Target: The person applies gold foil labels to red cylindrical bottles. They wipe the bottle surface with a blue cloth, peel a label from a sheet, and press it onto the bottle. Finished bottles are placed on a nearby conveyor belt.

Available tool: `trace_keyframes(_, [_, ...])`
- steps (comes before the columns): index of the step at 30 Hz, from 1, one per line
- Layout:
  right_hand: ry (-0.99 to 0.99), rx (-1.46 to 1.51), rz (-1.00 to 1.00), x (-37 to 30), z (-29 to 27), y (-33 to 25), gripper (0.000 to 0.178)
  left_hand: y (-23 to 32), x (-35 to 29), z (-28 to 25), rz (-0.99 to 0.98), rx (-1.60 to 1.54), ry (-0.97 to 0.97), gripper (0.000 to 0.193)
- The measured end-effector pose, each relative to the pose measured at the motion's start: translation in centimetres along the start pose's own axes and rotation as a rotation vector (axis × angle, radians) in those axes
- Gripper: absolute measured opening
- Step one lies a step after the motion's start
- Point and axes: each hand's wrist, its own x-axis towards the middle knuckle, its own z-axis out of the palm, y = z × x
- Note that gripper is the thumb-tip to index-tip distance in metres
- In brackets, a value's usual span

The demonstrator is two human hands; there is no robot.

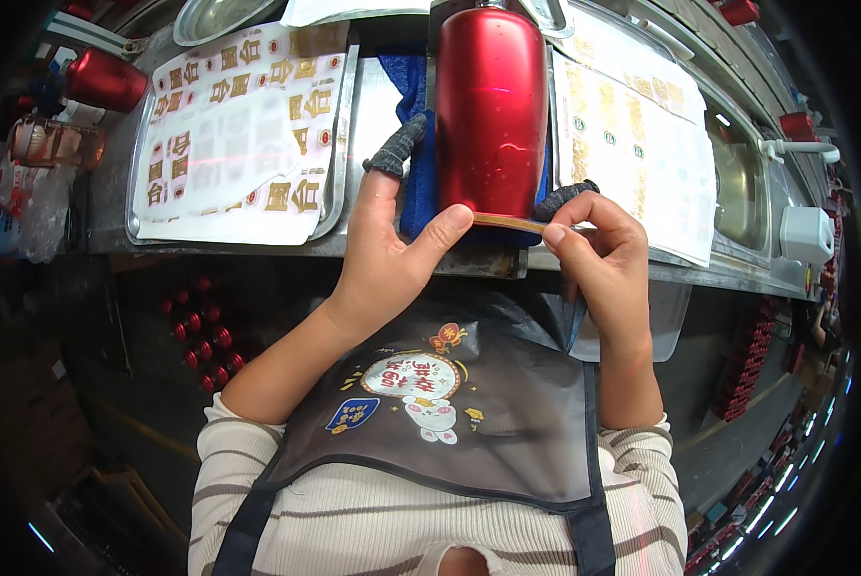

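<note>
A glossy red bottle [493, 115] lies on a blue cloth [416, 182], its base end toward me. Across that near end runs a thin gold strip [507, 222]. My left hand [387, 245] is beside the bottle, fingers apart, its thumb tip pressed on the strip's left end. One finger, in a dark grey finger cover [395, 146], stretches along the bottle's left side. My right hand [608, 245] pinches the strip's right end between thumb and finger. It also wears a dark finger cover [565, 199], close to the bottle's lower right. Some fingers of both hands are hidden.
Trays with printed label sheets flank the bottle: a left sheet [248, 144] and a right sheet [632, 144]. A sink [741, 197] with a white tap [805, 149] and a white plastic container [807, 235] are at right. Another red bottle [104, 80] lies far left.
</note>
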Motion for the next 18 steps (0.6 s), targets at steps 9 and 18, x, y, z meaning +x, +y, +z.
trace_keyframes(9, [-0.036,0.053,0.045,0.26,-0.43,0.11,0.008,-0.13,0.18,-0.23,0.026,0.058,-0.025,0.074])
trace_keyframes(18, [-0.017,0.061,0.043,0.37,-0.24,0.59,0.007,-0.64,0.40,-0.15,0.053,0.068,-0.030,0.072])
